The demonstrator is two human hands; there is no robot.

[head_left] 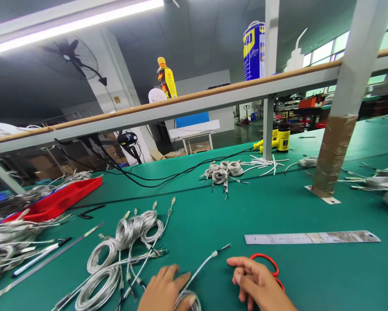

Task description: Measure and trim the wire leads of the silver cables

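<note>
My left hand (163,290) sits at the bottom edge of the green table (213,216), its fingers closed round a small coil of silver cable (189,300). One free cable end (209,258) runs up and right from that coil. My right hand (257,283) lies just right of it, fingers curled and resting over the red handles of scissors (269,260). Whether it grips them is hidden. Several coiled silver cables (125,242) lie to the left of my left hand.
A steel ruler (310,237) lies right of centre. More coils (222,170) sit further back, a red tray (58,201) and cable heaps at left. A taped post (334,147) stands at right. A shelf rail (194,106) carries bottles and a spray can.
</note>
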